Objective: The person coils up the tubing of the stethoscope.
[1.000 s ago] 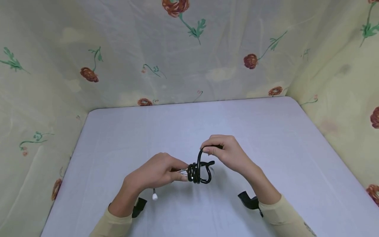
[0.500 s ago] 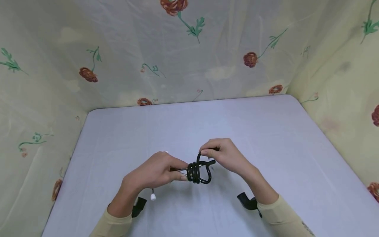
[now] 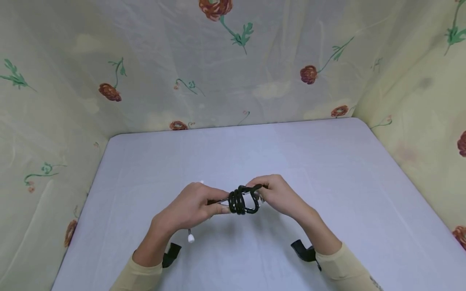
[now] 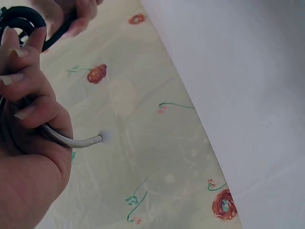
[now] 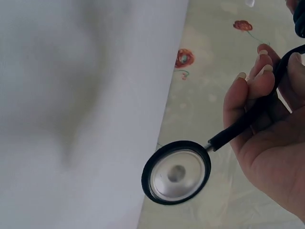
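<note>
A stethoscope (image 3: 237, 201) with black tubing wound in several turns is held above the table between both hands. My left hand (image 3: 193, 205) grips its metal ear tubes, fingers curled round them in the left wrist view; one metal tube (image 4: 76, 142) sticks out past the palm, ending in a pale ear tip (image 4: 106, 136). A white ear tip (image 3: 191, 238) hangs below that hand in the head view. My right hand (image 3: 283, 197) holds the tubing's free end, right of the coil. From that hand the round metal chest piece (image 5: 176, 175) with a black rim juts out.
A table (image 3: 145, 161) under a white-lavender cloth spreads beneath the hands. Flower-printed curtains (image 3: 145, 48) stand along its back and sides. Black straps or mounts (image 3: 171, 255) show at both wrists, near the cream sleeves (image 3: 140, 275).
The right hand has come down slightly, carrying the tubing's end from above the coil to behind its right side. The coil has risen a little, and the left hand still grips the ear tubes.
</note>
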Demonstrator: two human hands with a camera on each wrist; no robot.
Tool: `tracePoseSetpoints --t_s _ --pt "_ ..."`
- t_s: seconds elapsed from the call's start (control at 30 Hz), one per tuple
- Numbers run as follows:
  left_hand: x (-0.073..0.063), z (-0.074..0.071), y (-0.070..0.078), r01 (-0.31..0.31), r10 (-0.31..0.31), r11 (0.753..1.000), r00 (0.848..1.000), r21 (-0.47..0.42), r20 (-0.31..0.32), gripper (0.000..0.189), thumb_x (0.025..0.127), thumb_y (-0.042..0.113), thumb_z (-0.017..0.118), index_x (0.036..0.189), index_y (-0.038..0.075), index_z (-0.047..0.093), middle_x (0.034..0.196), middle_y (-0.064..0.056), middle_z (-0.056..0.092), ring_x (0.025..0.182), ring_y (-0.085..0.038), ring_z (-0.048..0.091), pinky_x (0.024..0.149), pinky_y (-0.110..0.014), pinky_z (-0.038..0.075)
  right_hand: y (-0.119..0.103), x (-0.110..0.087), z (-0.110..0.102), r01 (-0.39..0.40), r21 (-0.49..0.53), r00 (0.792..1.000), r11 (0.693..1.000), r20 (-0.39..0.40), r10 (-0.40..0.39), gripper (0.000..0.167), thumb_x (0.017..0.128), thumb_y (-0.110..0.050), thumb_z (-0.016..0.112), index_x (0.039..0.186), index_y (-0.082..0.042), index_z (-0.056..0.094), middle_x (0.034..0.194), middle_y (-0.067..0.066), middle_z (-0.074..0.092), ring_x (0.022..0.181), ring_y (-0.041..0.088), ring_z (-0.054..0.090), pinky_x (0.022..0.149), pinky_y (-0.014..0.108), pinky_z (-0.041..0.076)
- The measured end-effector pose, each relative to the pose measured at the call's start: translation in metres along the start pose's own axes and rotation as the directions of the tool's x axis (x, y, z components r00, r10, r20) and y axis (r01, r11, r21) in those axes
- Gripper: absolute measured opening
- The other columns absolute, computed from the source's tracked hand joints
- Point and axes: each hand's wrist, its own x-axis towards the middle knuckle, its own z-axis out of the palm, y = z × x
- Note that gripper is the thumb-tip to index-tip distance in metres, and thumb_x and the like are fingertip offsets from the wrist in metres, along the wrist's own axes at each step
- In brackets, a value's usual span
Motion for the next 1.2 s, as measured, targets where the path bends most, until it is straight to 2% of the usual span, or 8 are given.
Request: tracePoseSetpoints --t_s 0.13,0.33,0.4,0.5,0.67,0.77,1.03,1.2 --pt "0.0 0.001 -0.001 0.026 -0.027 0.999 0.999 -0.023 -0.045 0.002 0.09 0.031 0.073 0.089 0.03 0.071 0.056 0.016 0.038 0.053 -0.004 0.036 0.053 -0.02 0.03 0.0 -0.003 0.003 0.001 -0.009 1.0 1.0 -0.003 -0.001 0.025 0.096 0.002 0.049 0.096 0.001 0.074 0.1 0.018 0.074 0.068 0.017 0.055 0.061 0.027 0.046" --pt "0.001 0.003 -0.005 0.06 -0.059 0.998 0.991 0.005 -0.118 0.013 0.09 0.034 0.072 0.103 0.034 0.074 0.055 0.016 0.035 0.052 0.001 0.031 0.052 -0.02 0.029 -0.003 -0.006 0.01 0.015 -0.021 1.0 1.0 0.004 -0.015 0.02 0.099 -0.006 0.053 0.093 -0.001 0.072 0.08 0.014 0.07 0.066 0.018 0.057 0.061 0.027 0.046" --pt "0.002 0.004 -0.007 0.07 -0.066 0.997 0.988 0.023 -0.14 0.007 0.091 0.035 0.071 0.098 0.033 0.073 0.056 0.015 0.034 0.052 0.0 0.031 0.053 -0.02 0.029 -0.004 -0.006 0.013 0.015 -0.021 1.0 1.0 0.016 -0.014 0.02 0.099 -0.006 0.052 0.091 -0.002 0.071 0.077 0.011 0.068 0.067 0.017 0.058 0.062 0.027 0.047" --pt "0.002 0.004 -0.009 0.113 -0.101 0.992 0.975 0.05 -0.199 0.003 0.092 0.036 0.069 0.091 0.033 0.07 0.055 0.015 0.033 0.052 0.0 0.032 0.053 -0.02 0.029 -0.005 -0.007 0.016 0.008 -0.041 0.999 0.999 0.037 -0.007 0.018 0.099 -0.006 0.052 0.094 -0.004 0.069 0.075 0.009 0.065 0.067 0.017 0.056 0.06 0.026 0.045" --pt "0.002 -0.001 -0.015 0.175 -0.137 0.979 0.947 0.107 -0.292 0.011 0.093 0.035 0.069 0.083 0.03 0.065 0.054 0.014 0.03 0.051 -0.001 0.029 0.052 -0.022 0.025 -0.005 -0.01 0.017 0.017 -0.07 0.999 0.997 0.05 -0.013 0.019 0.1 -0.011 0.056 0.111 -0.008 0.071 0.073 0.004 0.06 0.068 0.014 0.054 0.058 0.024 0.044" --pt "0.002 -0.001 -0.018 0.186 -0.138 0.973 0.941 0.133 -0.311 0.016 0.093 0.036 0.069 0.081 0.028 0.063 0.053 0.014 0.03 0.05 -0.002 0.029 0.052 -0.022 0.024 -0.005 -0.012 0.016 0.019 -0.088 0.999 0.996 0.036 -0.016 0.018 0.1 -0.012 0.058 0.111 -0.01 0.072 0.071 0.003 0.06 0.066 0.013 0.052 0.057 0.024 0.042" --pt "0.003 0.002 -0.025 0.27 -0.2 0.952 0.906 0.144 -0.374 0.032 0.092 0.037 0.069 0.07 0.022 0.051 0.054 0.01 0.03 0.05 -0.006 0.029 0.052 -0.025 0.022 -0.015 -0.018 0.021 0.036 -0.138 0.998 0.99 0.053 -0.029 0.025 0.099 -0.014 0.059 0.12 -0.011 0.07 0.074 0.001 0.064 0.058 0.008 0.046 0.051 0.022 0.037" --pt "0.004 0.006 -0.028 0.321 -0.253 0.937 0.896 0.139 -0.365 0.021 0.093 0.037 0.068 0.078 0.023 0.062 0.053 0.009 0.033 0.051 -0.009 0.032 0.052 -0.027 0.025 -0.022 -0.022 0.024 0.079 -0.215 0.997 0.973 0.041 -0.072 0.03 0.096 -0.011 0.061 0.125 -0.006 0.068 0.073 -0.006 0.065 0.056 0.004 0.047 0.05 0.022 0.041"
